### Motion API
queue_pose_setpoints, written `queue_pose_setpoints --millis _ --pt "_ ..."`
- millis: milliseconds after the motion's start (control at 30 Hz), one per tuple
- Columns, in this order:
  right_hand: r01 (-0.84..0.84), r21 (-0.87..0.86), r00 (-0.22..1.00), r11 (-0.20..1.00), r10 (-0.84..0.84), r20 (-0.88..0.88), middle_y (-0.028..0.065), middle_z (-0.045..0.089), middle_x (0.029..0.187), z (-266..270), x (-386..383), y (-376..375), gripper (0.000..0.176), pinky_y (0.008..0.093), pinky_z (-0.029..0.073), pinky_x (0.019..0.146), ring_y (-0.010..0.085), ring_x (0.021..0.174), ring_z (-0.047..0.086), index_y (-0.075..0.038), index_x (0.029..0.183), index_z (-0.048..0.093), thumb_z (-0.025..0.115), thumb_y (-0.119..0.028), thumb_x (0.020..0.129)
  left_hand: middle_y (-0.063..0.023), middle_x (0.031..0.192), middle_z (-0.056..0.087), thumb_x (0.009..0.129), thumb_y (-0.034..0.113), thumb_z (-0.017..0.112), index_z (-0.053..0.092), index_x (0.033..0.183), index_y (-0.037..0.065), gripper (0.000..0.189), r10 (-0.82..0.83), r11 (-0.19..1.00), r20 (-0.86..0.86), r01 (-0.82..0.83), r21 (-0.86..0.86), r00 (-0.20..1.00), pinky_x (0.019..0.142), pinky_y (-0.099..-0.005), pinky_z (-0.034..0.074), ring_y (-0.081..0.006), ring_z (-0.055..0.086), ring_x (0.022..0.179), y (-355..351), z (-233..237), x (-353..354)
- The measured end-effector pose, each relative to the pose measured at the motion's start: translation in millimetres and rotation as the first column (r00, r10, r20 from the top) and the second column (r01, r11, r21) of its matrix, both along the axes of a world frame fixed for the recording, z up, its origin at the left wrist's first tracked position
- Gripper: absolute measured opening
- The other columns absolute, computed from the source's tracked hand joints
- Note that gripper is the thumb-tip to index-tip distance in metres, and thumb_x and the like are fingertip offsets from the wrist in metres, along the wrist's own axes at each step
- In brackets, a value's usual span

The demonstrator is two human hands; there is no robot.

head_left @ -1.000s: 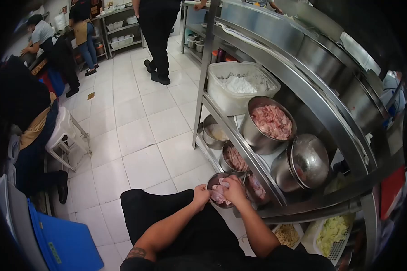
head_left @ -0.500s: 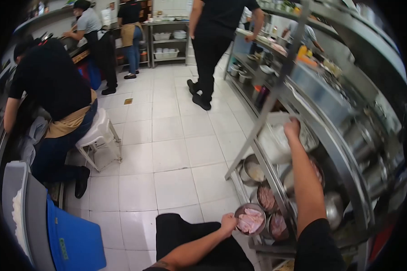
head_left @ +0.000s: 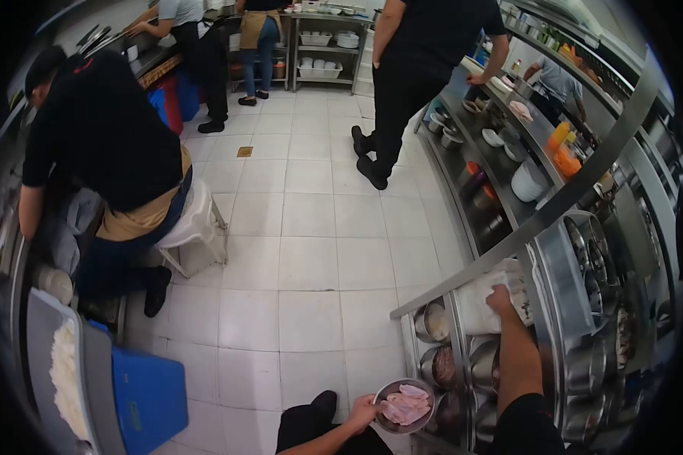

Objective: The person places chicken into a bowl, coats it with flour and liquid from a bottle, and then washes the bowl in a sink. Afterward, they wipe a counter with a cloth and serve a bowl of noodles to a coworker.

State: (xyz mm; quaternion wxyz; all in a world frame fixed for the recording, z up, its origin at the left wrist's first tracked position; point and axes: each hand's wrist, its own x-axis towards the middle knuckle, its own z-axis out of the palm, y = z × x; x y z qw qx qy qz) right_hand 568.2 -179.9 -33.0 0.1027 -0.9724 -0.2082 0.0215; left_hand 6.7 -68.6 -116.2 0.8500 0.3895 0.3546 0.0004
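My left hand (head_left: 363,413) grips the rim of a round metal bowl (head_left: 426,422), which sticks out in front of the shelf. Pieces of raw chicken (head_left: 406,406) lie in it. My right hand (head_left: 499,298) reaches into the metal shelving, its fingers closed at the edge of a white plastic container (head_left: 476,305); their tips are partly hidden. Below and left of that hand stand a metal pot with pale contents (head_left: 435,322) and a metal pot with ground-looking meat (head_left: 442,367).
A slanting steel post (head_left: 524,231) of the rack crosses near my right arm. A seated person (head_left: 106,129) works at left on a white stool (head_left: 192,227); another person (head_left: 425,68) stands ahead. A grey bin of white grains (head_left: 68,379) and a blue lid (head_left: 150,398) are at lower left.
The bowl of chicken has moved slightly down and left with my left hand, away from the pots. My right hand stays at the white container. The view has shifted, and the standing person appears closer.
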Motion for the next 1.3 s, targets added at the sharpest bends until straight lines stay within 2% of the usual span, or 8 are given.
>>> queue_pose_setpoints --millis 100,167,233,367,567,633,867,1300 --pt "0.379 0.082 0.819 0.922 -0.293 -0.492 0.0254 0.066 0.109 40 -61 19 0.051 0.0409 0.051 0.092 0.0372 0.106 0.063 0.003 0.113 0.065 0.076 -0.010 0.064 0.0013 0.062 0.058 0.080 0.004 0.069 0.066 0.075 0.005 0.005 0.100 0.989 -0.058 -0.106 -0.106 0.993 0.047 -0.0242 0.037 -0.0076 0.051 0.054 24 42 -20" --pt "-0.449 -0.339 0.893 0.827 0.433 -0.126 0.0220 0.066 0.108 44 -71 -4 0.050 0.0380 0.051 0.090 0.0338 0.104 0.064 0.000 0.113 0.066 0.080 -0.013 0.067 0.0000 0.062 0.059 0.078 0.001 0.068 0.065 0.073 0.004 0.007 0.148 0.989 -0.103 -0.147 0.015 0.984 0.048 -0.0251 0.039 -0.0088 0.052 0.054 36 54 -25" --pt "-0.238 -0.283 0.970 0.929 0.240 -0.028 0.0186 0.067 0.111 24 -84 -19 0.052 0.0363 0.050 0.091 0.0315 0.105 0.063 -0.001 0.115 0.065 0.083 -0.018 0.069 -0.0014 0.061 0.059 0.076 -0.001 0.066 0.061 0.068 0.004 0.011 0.199 0.980 -0.140 -0.198 0.026 0.970 0.047 -0.0274 0.041 -0.0099 0.053 0.053 54 80 -16" --pt "0.396 0.784 0.918 0.478 -0.220 -0.329 0.0217 0.063 0.121 -72 -50 -57 0.046 0.0405 0.045 0.101 0.0350 0.116 0.059 -0.004 0.126 0.060 0.070 -0.026 0.087 0.0007 0.061 0.057 0.080 -0.001 0.063 0.060 0.070 0.005 0.011 0.257 0.965 -0.101 -0.250 0.078 0.961 0.047 -0.0269 0.040 -0.0089 0.051 0.053 86 120 23" --pt "0.564 0.038 0.812 0.825 -0.545 -0.211 0.0225 0.056 0.132 24 -136 -49 0.044 0.0406 0.043 0.104 0.0337 0.123 0.055 -0.005 0.134 0.052 0.057 -0.027 0.096 -0.0003 0.064 0.058 0.083 0.000 0.061 0.061 0.074 0.004 0.009 0.234 0.959 -0.016 -0.228 0.169 0.972 0.048 -0.0266 0.042 -0.0095 0.053 0.055 114 150 102" --pt "0.728 0.593 0.686 -0.345 0.367 -0.629 0.0175 0.063 0.115 60 -193 -13 0.026 0.0376 0.049 0.096 0.0284 0.109 0.061 -0.005 0.119 0.059 0.055 -0.016 0.096 -0.0018 0.066 0.061 0.084 -0.001 0.060 0.062 0.077 0.004 0.009 0.186 0.968 0.004 -0.184 0.171 0.983 0.049 -0.0265 0.043 -0.0107 0.056 0.057 107 162 112" --pt "0.152 0.623 0.966 0.767 0.019 -0.259 0.0151 0.071 0.092 135 -375 46 0.025 0.0366 0.052 0.084 0.0278 0.091 0.068 -0.001 0.097 0.070 0.073 -0.005 0.073 -0.0029 0.061 0.059 0.081 0.008 0.064 0.061 0.069 0.003 0.013 -0.045 0.896 -0.102 0.085 0.436 0.994 0.047 -0.0302 0.044 -0.0111 0.054 0.054 67 214 80" --pt "0.513 0.447 0.857 0.733 -0.402 -0.324 0.0253 0.067 0.101 286 -601 -208 0.039 0.0420 0.050 0.087 0.0410 0.096 0.064 0.002 0.109 0.064 0.054 0.005 0.072 0.0003 0.063 0.057 0.075 -0.008 0.053 0.059 0.074 0.003 0.013 -0.473 0.878 0.127 0.455 0.147 0.872 0.048 -0.0262 0.039 -0.0076 0.051 0.054 -136 333 -76"
